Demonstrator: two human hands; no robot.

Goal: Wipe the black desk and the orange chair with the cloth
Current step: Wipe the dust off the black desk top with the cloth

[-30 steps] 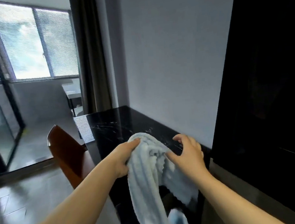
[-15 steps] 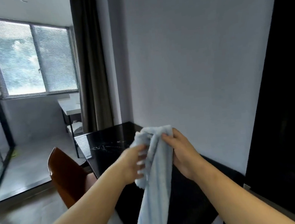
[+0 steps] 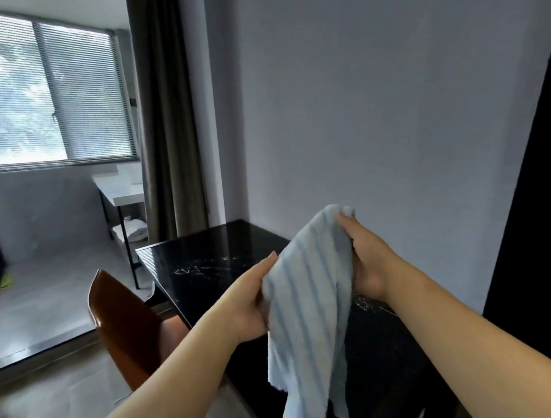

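Hands move apart vs 0.5 s ago: cloth [image 3: 308,299] now spread btwn them, less bunched. L hand [image 3: 249,307] pinches lower-left edge, thumb on top, fingers curled behind fabric. R hand [image 3: 368,260] sits higher, fingers wrapped round top corner. Cloth pale blue w/ stripes, held in air over desk [image 3: 205,261], tail hanging toward bottom of view. Chair [image 3: 124,328] left of desk, seat at desk edge. Curtain [image 3: 166,118] + window [image 3: 41,96] behind.

A black desk [image 3: 204,248], its glossy top veined with white, stands against a grey wall [image 3: 358,101]. An orange chair [image 3: 124,328] stands on the floor [image 3: 51,405] at its left side, seat partly under the top.
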